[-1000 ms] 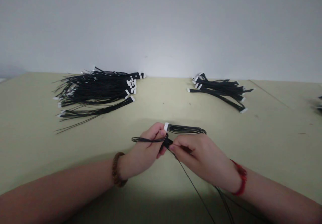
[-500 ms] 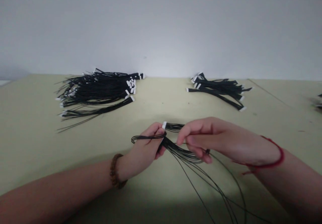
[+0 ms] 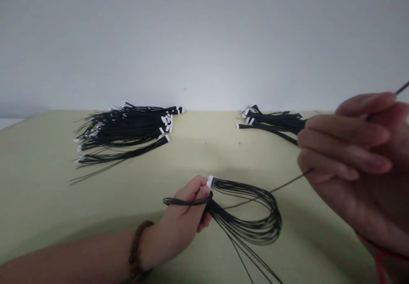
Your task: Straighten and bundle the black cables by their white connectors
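My left hand [image 3: 187, 216] rests on the pale green table [image 3: 47, 182], pinched shut on a bundle of thin black wires [image 3: 249, 216] near its white connector [image 3: 210, 182]. The wires loop out to the right of that hand and trail toward the bottom edge. My right hand [image 3: 354, 156] is raised close to the camera at the right, fingers closed on a single black wire [image 3: 287, 184] that runs taut from the bundle up through the fingers.
A large pile of black wire harnesses with white connectors [image 3: 124, 128] lies at the back left. A smaller pile of folded harnesses [image 3: 271, 122] lies at the back right, partly behind my right hand. A plain wall stands behind the table.
My right hand has lifted up and to the right, away from the bundle, drawing one wire out taut. The loop of wires has spread open on the table. The left hand keeps its grip.
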`<state>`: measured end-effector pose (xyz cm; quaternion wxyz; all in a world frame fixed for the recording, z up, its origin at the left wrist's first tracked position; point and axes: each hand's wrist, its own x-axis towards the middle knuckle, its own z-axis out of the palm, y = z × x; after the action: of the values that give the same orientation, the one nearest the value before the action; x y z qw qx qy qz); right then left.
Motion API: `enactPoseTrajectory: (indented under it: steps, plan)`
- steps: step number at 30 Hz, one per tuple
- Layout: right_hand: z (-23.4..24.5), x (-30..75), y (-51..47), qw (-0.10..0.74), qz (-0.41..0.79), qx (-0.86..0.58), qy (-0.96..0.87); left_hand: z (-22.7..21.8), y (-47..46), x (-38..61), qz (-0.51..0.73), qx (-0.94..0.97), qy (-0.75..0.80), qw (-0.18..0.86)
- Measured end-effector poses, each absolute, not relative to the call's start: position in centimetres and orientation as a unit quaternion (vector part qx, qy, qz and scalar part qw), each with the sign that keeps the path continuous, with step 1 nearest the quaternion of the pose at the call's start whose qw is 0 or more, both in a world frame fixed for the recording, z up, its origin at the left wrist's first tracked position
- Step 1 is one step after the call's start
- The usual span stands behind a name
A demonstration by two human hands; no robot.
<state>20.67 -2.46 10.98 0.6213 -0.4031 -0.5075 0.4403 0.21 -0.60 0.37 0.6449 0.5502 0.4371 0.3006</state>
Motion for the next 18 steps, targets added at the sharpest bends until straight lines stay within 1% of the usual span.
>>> enactPoseTrajectory:
  steps: [1,3,5,6,8,10,12,18]
  plan:
    - [10.7,20.4,-2.7,0.596,0.419,-0.406,-0.552,0.3,-0.7,0.2,0.305,0.543,0.434,0.650]
    - [9.8,19.5,-3.2,0.512,0.357,-0.430,-0.652,0.3,-0.8,0.2,0.314,0.522,0.428,0.667]
    - [8.6,18.3,-3.5,0.422,0.257,-0.458,-0.739,0.3,-1.1,0.3,0.315,0.503,0.426,0.683]
    - [8.0,17.8,-3.6,0.392,0.194,-0.459,-0.773,0.3,-1.2,0.3,0.316,0.495,0.426,0.688]
    - [6.8,17.0,-3.7,0.360,0.062,-0.443,-0.819,0.3,-1.4,0.2,0.326,0.484,0.426,0.691]
    - [6.0,16.7,-3.7,0.344,-0.031,-0.433,-0.833,0.2,-1.6,0.2,0.339,0.479,0.426,0.688]
    - [5.6,16.8,-3.6,0.332,-0.063,-0.435,-0.835,0.1,-1.6,0.2,0.345,0.476,0.423,0.689]
    - [5.6,17.1,-3.5,0.311,-0.075,-0.438,-0.840,0.1,-1.4,0.2,0.345,0.469,0.415,0.699]
